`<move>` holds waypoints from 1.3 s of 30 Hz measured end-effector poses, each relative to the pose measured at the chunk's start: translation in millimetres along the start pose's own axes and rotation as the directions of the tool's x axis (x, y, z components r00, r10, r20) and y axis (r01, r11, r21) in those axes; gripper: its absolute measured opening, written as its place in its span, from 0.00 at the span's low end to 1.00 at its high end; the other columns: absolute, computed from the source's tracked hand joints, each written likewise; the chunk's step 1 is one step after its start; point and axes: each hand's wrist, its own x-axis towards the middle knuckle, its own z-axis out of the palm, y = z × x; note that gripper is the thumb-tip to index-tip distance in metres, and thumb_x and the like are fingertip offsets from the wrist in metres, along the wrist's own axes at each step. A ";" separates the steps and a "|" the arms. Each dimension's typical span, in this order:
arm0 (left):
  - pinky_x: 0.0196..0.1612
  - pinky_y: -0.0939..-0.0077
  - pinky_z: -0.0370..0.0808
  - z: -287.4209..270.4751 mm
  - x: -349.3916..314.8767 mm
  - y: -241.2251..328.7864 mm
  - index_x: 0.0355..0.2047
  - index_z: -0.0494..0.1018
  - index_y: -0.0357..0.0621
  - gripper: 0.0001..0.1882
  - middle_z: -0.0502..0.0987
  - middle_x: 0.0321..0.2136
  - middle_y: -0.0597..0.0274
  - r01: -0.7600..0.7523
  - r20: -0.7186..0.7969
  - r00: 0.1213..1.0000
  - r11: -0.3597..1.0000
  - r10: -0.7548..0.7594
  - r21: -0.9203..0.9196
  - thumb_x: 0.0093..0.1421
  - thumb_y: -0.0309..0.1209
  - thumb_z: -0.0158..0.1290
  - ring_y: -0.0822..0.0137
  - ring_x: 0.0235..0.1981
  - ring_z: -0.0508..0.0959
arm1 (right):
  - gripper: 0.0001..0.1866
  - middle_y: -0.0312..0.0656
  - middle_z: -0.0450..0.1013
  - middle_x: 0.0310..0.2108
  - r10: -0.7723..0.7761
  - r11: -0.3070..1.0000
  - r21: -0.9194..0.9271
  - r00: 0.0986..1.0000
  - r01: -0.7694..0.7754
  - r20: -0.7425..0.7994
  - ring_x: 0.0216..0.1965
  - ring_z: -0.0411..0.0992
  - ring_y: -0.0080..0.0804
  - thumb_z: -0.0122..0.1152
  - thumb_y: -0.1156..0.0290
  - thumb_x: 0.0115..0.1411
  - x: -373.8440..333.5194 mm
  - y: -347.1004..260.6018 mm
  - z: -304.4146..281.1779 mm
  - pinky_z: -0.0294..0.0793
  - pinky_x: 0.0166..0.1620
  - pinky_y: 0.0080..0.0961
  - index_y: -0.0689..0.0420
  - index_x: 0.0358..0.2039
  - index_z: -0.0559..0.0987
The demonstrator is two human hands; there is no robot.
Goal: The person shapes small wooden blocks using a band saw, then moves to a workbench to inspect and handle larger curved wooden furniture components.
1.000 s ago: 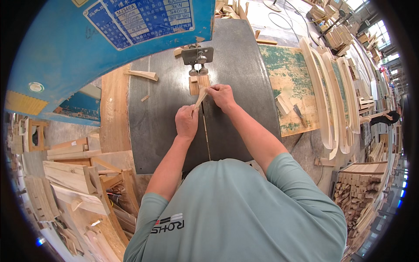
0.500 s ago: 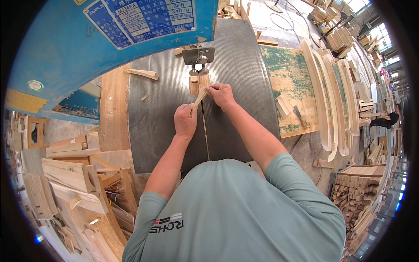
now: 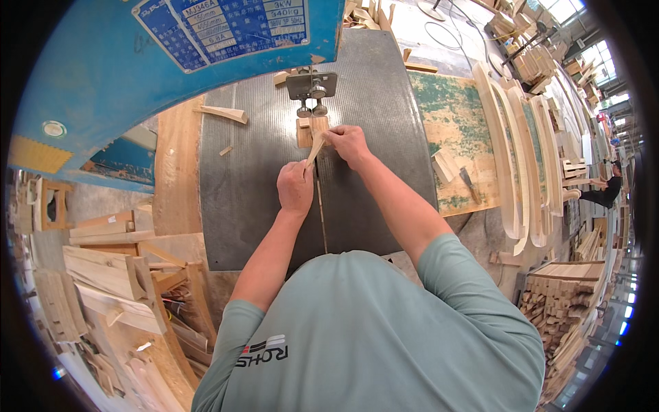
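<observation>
A small pale wooden piece [image 3: 316, 147], slim and slightly tapered, slants between my hands over the dark grey table [image 3: 250, 185] of a blue band saw [image 3: 103, 89]. Its lower end is pinched by my left hand [image 3: 295, 187], fingers closed. My right hand [image 3: 349, 146] grips the upper end between thumb and fingers. Just beyond the piece lies a wooden insert [image 3: 303, 136] set in the table. Above that insert hangs the metal blade guide [image 3: 312, 86] with its rollers. I cannot make out the blade itself, nor whether the piece touches it.
A curved wooden offcut [image 3: 223, 113] and a small scrap [image 3: 226, 150] lie left on the saw table. To the right, a worn green board [image 3: 453, 103] carries a wood block [image 3: 445, 166] and a scraper-like tool [image 3: 470, 184]. Long curved timbers [image 3: 504, 158] stand beyond it.
My left hand has shifted slightly right and up, and the wooden piece stands a little steeper. My right hand has barely moved and keeps its hold.
</observation>
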 end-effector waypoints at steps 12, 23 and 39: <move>0.38 0.55 0.75 1.4 -3.0 0.4 0.33 0.80 0.38 0.07 0.79 0.28 0.50 0.094 -0.015 0.995 0.996 -0.094 0.000 0.55 0.28 0.64 0.48 0.33 0.79 | 0.12 0.33 0.74 0.23 0.011 1.000 -0.027 1.000 -0.011 0.003 0.23 0.66 0.18 0.71 0.68 0.59 9.0 0.9 -0.5 0.66 0.26 0.20 0.64 0.38 0.86; 0.36 0.56 0.75 12.3 -2.1 0.3 0.32 0.81 0.39 0.06 0.80 0.27 0.49 0.093 -0.096 0.991 0.996 -0.092 0.010 0.56 0.28 0.63 0.47 0.30 0.80 | 0.11 0.32 0.73 0.22 0.049 0.999 0.008 0.998 -0.050 0.046 0.21 0.65 0.17 0.72 0.69 0.59 20.1 2.8 -1.9 0.64 0.24 0.18 0.64 0.37 0.86; 0.33 0.55 0.73 19.7 6.0 1.3 0.30 0.81 0.36 0.07 0.77 0.24 0.47 0.099 -0.093 0.991 0.995 -0.098 0.005 0.55 0.29 0.63 0.46 0.29 0.78 | 0.10 0.34 0.73 0.21 0.093 0.994 0.049 0.995 -0.095 0.034 0.19 0.65 0.18 0.70 0.70 0.60 27.8 -4.1 -1.1 0.61 0.21 0.18 0.66 0.36 0.85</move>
